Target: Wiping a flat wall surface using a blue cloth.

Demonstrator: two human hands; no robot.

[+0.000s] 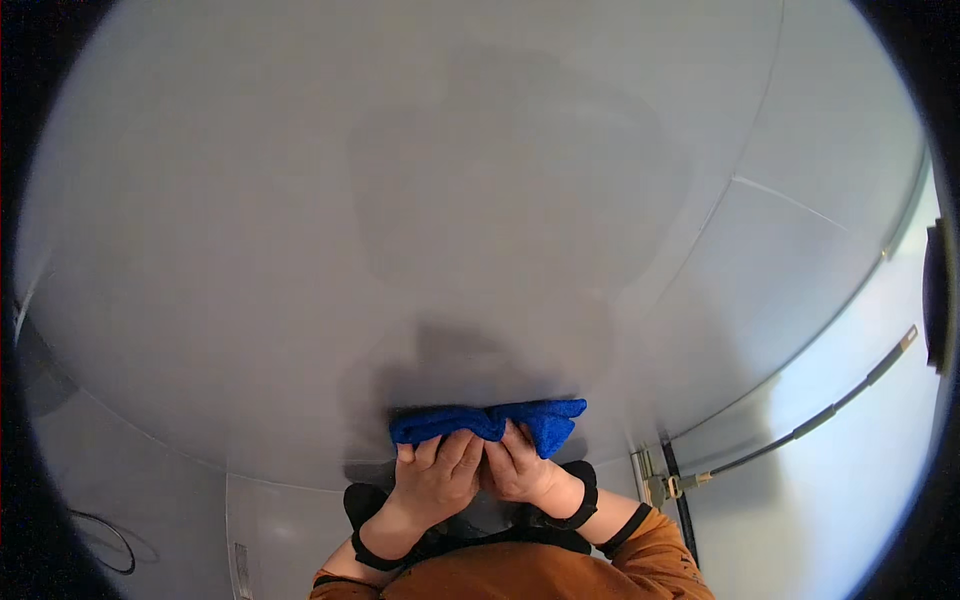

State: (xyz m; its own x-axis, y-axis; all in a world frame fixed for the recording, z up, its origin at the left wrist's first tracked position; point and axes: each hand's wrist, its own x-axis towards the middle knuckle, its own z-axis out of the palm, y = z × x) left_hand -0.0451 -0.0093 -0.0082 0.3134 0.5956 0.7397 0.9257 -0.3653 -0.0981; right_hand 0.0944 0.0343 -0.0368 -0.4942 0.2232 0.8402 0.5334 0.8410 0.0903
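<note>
A folded blue cloth (450, 424) is pressed between my two hands and the broad grey surface (517, 195) before me. My left hand (439, 476) grips the lower edge of its left part, fingers tucked behind the fabric. Close beside it, nearly touching, my right hand (517, 465) holds the cloth near its middle, and a loose fold hangs to the right of the fingers. Both wrists wear black bands. The fingertips are hidden by the cloth. Soft shadows fall on the surface above the cloth.
A dark rod or cable with a fitting (817, 421) runs along the right side, joined to a metal bracket (658, 480). A black cable loop (124, 551) lies at lower left. A black object (936, 296) stands at the right rim. Thin seams cross the grey surface.
</note>
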